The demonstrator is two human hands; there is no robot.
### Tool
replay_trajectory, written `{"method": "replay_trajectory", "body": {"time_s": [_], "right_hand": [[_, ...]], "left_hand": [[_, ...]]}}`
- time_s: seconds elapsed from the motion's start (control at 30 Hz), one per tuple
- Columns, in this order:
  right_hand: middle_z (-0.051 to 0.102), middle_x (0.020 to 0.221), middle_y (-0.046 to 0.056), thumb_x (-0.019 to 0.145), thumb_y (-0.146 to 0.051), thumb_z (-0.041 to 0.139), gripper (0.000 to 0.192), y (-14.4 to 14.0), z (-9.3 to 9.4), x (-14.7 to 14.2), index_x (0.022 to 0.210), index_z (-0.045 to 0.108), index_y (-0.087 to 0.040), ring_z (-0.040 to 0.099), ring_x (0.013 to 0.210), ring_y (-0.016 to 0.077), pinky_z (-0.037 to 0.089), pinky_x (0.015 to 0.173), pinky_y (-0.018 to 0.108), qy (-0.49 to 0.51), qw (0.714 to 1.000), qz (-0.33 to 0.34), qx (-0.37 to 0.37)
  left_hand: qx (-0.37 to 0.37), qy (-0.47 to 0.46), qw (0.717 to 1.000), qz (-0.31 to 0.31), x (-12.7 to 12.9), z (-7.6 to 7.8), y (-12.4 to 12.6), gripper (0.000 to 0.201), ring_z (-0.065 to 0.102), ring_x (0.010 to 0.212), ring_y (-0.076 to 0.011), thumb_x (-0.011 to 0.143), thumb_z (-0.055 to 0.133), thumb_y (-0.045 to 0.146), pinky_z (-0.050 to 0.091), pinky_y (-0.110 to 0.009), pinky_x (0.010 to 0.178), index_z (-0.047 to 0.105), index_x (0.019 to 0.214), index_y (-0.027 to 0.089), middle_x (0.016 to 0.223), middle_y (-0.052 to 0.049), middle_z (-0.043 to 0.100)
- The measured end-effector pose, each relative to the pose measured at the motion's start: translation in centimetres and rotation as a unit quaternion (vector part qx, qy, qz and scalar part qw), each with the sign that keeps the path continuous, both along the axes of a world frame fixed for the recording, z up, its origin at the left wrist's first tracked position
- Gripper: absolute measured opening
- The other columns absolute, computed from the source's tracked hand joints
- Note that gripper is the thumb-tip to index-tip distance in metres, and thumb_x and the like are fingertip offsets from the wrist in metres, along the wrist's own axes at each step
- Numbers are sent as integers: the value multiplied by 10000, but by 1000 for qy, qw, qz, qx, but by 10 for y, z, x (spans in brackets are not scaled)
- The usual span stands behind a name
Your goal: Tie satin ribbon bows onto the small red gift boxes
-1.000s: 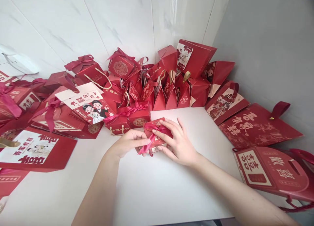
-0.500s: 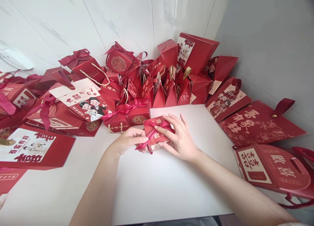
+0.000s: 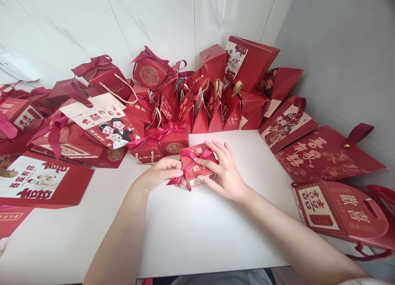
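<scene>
Left hand (image 3: 165,174): thumb and finger pinched on crimson satin ribbon (image 3: 175,180)
Right hand (image 3: 227,172): fingers spread, touching small red rectangular cardboard box (image 3: 191,176)
Flat white tabletop (image 3: 197,231): beneath box

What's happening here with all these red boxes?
A person is handling a small red box at a white table. The left hand pinches its pink ribbon, while the right hand is spread over the box. More red boxes are piled along the tiled wall.
</scene>
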State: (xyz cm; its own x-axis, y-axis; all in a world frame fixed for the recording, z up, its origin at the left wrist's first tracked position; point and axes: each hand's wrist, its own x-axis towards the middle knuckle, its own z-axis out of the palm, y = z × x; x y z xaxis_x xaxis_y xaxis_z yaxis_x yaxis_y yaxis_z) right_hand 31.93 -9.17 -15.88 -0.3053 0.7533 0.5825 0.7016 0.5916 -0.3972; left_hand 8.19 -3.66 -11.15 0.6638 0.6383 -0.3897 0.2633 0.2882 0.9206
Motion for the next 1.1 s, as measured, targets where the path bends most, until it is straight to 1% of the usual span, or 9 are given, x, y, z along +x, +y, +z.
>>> {"method": "replay_trajectory", "body": {"time_s": [0.2, 0.33, 0.43, 0.5, 0.57, 0.63, 0.7, 0.83, 1.1], "right_hand": [[410, 1486, 124, 985, -438, 483, 415, 1, 8, 5, 1354, 511, -249, 383, 1392, 284, 284, 1160, 514, 175, 983, -14, -47], [651, 1028, 65, 984, -507, 477, 320, 7, 12, 12, 1055, 577, -212, 614, 981, 207, 475, 910, 343, 324, 923, -48, -200], [567, 709, 9, 975, -603, 424, 493, 9, 14, 14, 725, 544, -195, 538, 691, 158, 438, 698, 286, 327, 894, -4, -305], [486, 633, -17, 959, -620, 451, 528, 8, 15, 13, 656, 491, -190, 449, 606, 128, 370, 609, 263, 318, 882, 38, -347], [421, 604, -43, 933, -601, 527, 498, 7, 16, 12, 663, 460, -189, 368, 562, 104, 300, 554, 245, 323, 867, 85, -371], [389, 579, -61, 922, -567, 576, 465, 7, 16, 12, 680, 456, -189, 324, 534, 91, 258, 526, 235, 340, 847, 128, -388], [399, 550, -70, 923, -534, 597, 433, 8, 15, 13, 695, 470, -187, 321, 510, 86, 247, 510, 231, 347, 831, 160, -403], [415, 523, -67, 910, -478, 643, 440, 11, 12, 19, 643, 461, -179, 315, 495, 78, 253, 500, 227, 332, 810, 220, -431], [449, 653, -37, 897, -400, 684, 394, 14, 0, 21, 663, 472, -164, 396, 602, 90, 330, 586, 228, 371, 761, 272, -457]], "left_hand": [[30, 40, 999, -19, -9, 14, -4, 313, 616, 594, -142, 804, 648, 331, 416, -253, 577, 484, 592, 169, 660, -52, 698], [77, 122, 985, -92, -23, 29, -6, 400, 483, 500, -107, 847, 630, 434, 353, -257, 528, 524, 569, 166, 538, -17, 585], [192, 134, 969, 79, -19, 33, -8, 393, 398, 502, -93, 878, 590, 452, 341, -253, 540, 475, 613, 184, 531, 35, 450], [312, 110, 920, 210, -5, 31, -11, 282, 500, 629, -117, 857, 620, 414, 420, -257, 631, 505, 715, 199, 680, 20, 519], [417, 101, 869, 244, 12, 26, -17, 177, 593, 951, -180, 822, 659, 372, 479, -303, 858, 587, 849, 212, 999, -36, 602], [461, 115, 853, 216, 28, 20, -22, 177, 513, 1229, -229, 826, 658, 349, 408, -356, 1060, 639, 953, 226, 1278, -62, 536], [445, 126, 868, 179, 38, 14, -26, 171, 463, 1314, -239, 851, 635, 333, 355, -382, 1129, 649, 990, 234, 1376, -59, 483], [405, 112, 897, 139, 36, 7, -23, 105, 507, 1289, -235, 869, 620, 314, 348, -406, 1143, 627, 902, 215, 1327, -57, 540], [424, 108, 896, 81, 26, 4, -16, 47, 528, 1270, -209, 868, 601, 254, 396, -363, 1105, 615, 855, 211, 1309, -47, 555]]}}
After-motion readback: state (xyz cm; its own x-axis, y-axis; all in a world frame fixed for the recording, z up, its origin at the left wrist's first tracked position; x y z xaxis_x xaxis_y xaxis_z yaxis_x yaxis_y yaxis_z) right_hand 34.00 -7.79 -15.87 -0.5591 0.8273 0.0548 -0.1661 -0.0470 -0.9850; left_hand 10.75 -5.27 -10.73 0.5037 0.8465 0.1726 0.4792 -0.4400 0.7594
